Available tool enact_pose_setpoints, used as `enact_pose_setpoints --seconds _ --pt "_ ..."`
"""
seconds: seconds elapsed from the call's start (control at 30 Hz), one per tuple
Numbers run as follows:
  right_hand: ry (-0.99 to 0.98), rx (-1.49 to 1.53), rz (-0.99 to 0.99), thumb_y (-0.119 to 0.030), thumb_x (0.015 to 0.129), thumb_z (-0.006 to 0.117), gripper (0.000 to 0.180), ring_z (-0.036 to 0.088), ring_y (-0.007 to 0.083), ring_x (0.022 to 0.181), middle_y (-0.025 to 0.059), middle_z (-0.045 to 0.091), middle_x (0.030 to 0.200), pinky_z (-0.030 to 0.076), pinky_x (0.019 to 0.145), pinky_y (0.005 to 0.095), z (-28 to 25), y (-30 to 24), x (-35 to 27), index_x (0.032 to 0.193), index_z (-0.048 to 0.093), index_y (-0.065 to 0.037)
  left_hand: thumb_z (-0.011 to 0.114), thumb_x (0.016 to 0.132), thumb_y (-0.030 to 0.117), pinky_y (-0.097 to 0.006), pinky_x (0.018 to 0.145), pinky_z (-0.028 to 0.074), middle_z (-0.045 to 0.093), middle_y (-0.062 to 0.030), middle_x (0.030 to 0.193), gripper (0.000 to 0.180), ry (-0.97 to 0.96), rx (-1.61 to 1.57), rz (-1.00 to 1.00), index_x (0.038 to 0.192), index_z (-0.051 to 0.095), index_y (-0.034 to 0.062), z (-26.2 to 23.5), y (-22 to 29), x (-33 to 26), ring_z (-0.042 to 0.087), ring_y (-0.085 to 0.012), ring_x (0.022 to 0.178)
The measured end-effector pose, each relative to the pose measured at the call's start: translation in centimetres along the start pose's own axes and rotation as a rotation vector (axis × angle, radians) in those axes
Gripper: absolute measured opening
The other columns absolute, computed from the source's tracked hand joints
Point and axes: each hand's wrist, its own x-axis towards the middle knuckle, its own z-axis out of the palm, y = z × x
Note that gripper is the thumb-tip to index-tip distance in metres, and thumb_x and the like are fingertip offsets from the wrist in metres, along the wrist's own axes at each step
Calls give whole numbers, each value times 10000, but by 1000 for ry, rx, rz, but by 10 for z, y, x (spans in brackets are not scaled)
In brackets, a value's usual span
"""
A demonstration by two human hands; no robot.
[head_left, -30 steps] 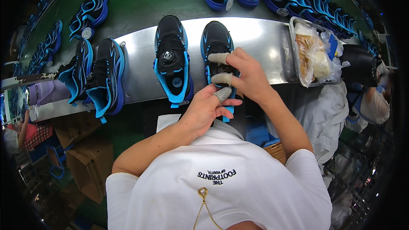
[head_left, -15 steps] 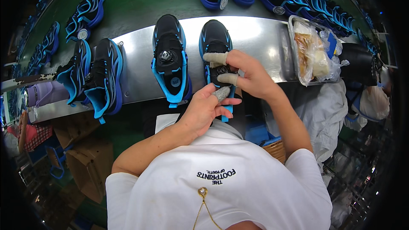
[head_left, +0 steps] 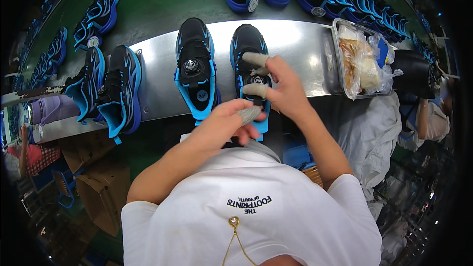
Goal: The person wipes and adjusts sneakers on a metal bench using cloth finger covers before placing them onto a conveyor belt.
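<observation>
Head view, two hands [head_left: 283, 86] [head_left: 226, 123] on one shoe [head_left: 250, 44], second shoe [head_left: 194, 64] beside

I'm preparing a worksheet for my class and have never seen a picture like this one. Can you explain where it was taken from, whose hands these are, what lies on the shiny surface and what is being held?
The picture comes from a wide-angle camera worn on a person's head, looking down, so straight edges bend near the rim. The white shirt at the bottom is the wearer's own, and both bare arms reach forward from it.

In front is a shiny metal shelf beside a green belt carrying blue shoes. On the shelf stand two pairs of black and blue shoes and a metal tray of plastic bags.

Both hands work on the right shoe of the middle pair. The right hand, with taped fingers, rests on its top; the left hand is at its near end. The left shoe stands untouched beside it.
</observation>
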Motion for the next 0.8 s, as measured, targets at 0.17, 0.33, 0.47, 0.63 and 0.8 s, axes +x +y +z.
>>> enact_pose_setpoints --seconds 0.17,0.33,0.47,0.63,0.8 --pt "-93 66 196 -77 889 667 483 577 93 945 49 653 1090 458 887 268 -28 1 10 1358 553 -58 683 807 49 -304 800 445 609 -63 1013 299 871 1233 913 1105 663 43 -37 40 -24 560 -176 898" --pt "-126 43 210 -72 951 604 354 622 129 1041 67 652 1111 471 909 262 -18 -15 20 1304 598 -40 664 763 4 -305 834 443 587 -63 966 461 499 1075 776 1218 619 65 -95 32 12 549 -203 922" --pt "-129 25 203 -60 951 600 330 632 144 1040 72 660 1107 475 911 266 -20 -11 17 1280 615 -29 657 753 -41 -289 827 443 579 -46 959 468 640 1193 915 1208 632 64 -84 34 7 545 -180 905" --pt "-101 28 167 -95 928 637 290 614 126 921 66 667 1009 473 826 263 -20 -11 20 1213 663 -47 667 770 -23 -279 842 419 623 -49 1027 525 625 1046 676 1280 585 74 -91 33 3 535 -159 909" --pt "-88 39 166 -93 926 640 284 610 123 903 61 669 994 470 812 260 -18 -11 24 1207 674 -62 680 783 12 -282 800 420 609 -37 1007 479 617 1066 774 1252 598 66 -90 32 -3 517 -146 894"
